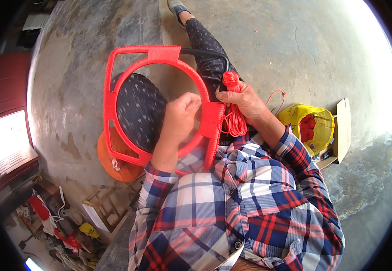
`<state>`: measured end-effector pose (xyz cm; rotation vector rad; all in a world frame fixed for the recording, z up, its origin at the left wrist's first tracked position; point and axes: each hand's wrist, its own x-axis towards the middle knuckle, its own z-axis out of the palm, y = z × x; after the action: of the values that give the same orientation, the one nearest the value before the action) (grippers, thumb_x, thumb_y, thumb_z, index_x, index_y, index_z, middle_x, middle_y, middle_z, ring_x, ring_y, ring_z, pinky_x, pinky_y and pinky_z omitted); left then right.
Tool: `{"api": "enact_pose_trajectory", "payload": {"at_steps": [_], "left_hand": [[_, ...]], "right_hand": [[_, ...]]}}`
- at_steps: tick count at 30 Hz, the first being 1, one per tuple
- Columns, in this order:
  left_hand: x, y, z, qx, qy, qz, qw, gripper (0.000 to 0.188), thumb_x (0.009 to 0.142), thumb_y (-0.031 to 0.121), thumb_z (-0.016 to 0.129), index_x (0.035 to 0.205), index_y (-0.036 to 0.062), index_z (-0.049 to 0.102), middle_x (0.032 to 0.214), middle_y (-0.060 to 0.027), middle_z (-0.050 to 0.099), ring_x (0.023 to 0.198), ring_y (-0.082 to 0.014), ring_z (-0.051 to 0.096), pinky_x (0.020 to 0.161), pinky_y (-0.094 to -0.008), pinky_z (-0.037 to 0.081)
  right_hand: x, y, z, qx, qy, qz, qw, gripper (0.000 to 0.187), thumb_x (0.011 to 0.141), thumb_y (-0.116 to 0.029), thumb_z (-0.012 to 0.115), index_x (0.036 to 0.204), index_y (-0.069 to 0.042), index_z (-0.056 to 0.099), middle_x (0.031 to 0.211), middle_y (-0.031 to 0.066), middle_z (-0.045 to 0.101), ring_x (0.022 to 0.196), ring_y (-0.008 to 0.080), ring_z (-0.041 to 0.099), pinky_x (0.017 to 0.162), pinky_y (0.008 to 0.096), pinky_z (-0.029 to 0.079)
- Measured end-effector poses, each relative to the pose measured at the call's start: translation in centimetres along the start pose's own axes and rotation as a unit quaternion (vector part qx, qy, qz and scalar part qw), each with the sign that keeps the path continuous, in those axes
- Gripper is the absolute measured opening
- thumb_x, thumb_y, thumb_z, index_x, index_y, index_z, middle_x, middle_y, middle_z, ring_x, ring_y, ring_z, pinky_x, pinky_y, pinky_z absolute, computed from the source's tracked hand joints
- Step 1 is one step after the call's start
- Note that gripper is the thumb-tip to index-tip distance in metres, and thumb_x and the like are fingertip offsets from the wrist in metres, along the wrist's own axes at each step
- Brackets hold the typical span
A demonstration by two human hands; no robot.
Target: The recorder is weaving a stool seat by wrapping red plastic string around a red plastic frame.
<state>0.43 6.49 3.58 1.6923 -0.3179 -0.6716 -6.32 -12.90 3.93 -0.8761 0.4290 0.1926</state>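
The flat tubular frame with an inner ring, wrapped in red cord [213, 118], lies over the person's legs, close to the torso; its bare black tube section [205, 52] is at the far right corner. The right hand [245, 101] grips a hanging bundle of loose red cord [236, 124], thumb pressed across it. The left hand [182, 113] is at the ring opening, fingers curled together; whether they pinch cord cannot be determined. The left forearm obstructs the ring's near side. Right: yellow bag [288, 115] containing red material, beside an open cardboard box [343, 131]. Left: orange round object [126, 170], partly beneath the frame.
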Motion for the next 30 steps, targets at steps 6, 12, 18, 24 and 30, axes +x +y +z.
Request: {"api": "enact_pose_trajectory", "payload": {"at_steps": [6,12,18,24,30], "left_hand": [[0.1,-0.1,-0.2,-0.012,-0.008,-0.007,1.000,0.010,0.090,0.005,0.061,0.094,-0.0025,0.065,0.078,-0.0085,0.068,0.072,-0.0097,0.061,0.068,-0.0270,0.048],[0.0,0.2,-0.1,-0.029,-0.013,-0.015,0.999,0.010,0.090,0.005,0.060,0.093,-0.0032,0.065,0.077,-0.0053,0.068,0.073,-0.0076,0.060,0.066,-0.0255,0.048],[-0.1,0.2,-0.1,-0.043,-0.009,-0.017,0.999,0.009,0.090,0.004,0.061,0.093,-0.0029,0.065,0.077,-0.0047,0.068,0.073,-0.0068,0.059,0.066,-0.0252,0.048],[-0.1,0.6,0.5,0.053,0.023,0.026,0.998,0.007,0.088,0.002,0.061,0.092,-0.0021,0.065,0.076,-0.0116,0.068,0.069,-0.0125,0.063,0.065,-0.0287,0.049],[-0.1,1.0,1.1,0.145,0.058,0.073,0.985,0.003,0.086,0.000,0.060,0.086,-0.0030,0.062,0.073,-0.0163,0.065,0.067,-0.0231,0.066,0.062,-0.0333,0.049]], "right_hand": [[0.0,0.1,0.0,0.009,0.003,0.008,1.000,0.008,0.083,-0.005,0.068,0.090,-0.005,0.064,0.079,0.0003,0.063,0.070,0.0104,0.060,0.068,0.0263,0.048],[-0.2,0.1,-0.1,0.005,0.002,0.011,1.000,0.008,0.083,-0.004,0.068,0.090,-0.005,0.064,0.080,0.0007,0.063,0.070,0.0107,0.060,0.068,0.0266,0.049],[-0.3,0.0,0.3,0.016,0.011,0.007,1.000,0.008,0.083,-0.004,0.068,0.089,-0.005,0.064,0.079,0.0010,0.063,0.069,0.0112,0.060,0.068,0.0270,0.049],[-0.2,-0.1,0.2,0.006,0.010,0.006,1.000,0.008,0.083,-0.004,0.068,0.090,-0.005,0.063,0.079,0.0013,0.063,0.070,0.0114,0.060,0.068,0.0273,0.049],[-0.4,0.1,0.2,0.003,0.021,0.011,1.000,0.006,0.083,-0.003,0.067,0.088,-0.005,0.064,0.079,0.0016,0.063,0.068,0.0115,0.060,0.066,0.0271,0.049]]}}
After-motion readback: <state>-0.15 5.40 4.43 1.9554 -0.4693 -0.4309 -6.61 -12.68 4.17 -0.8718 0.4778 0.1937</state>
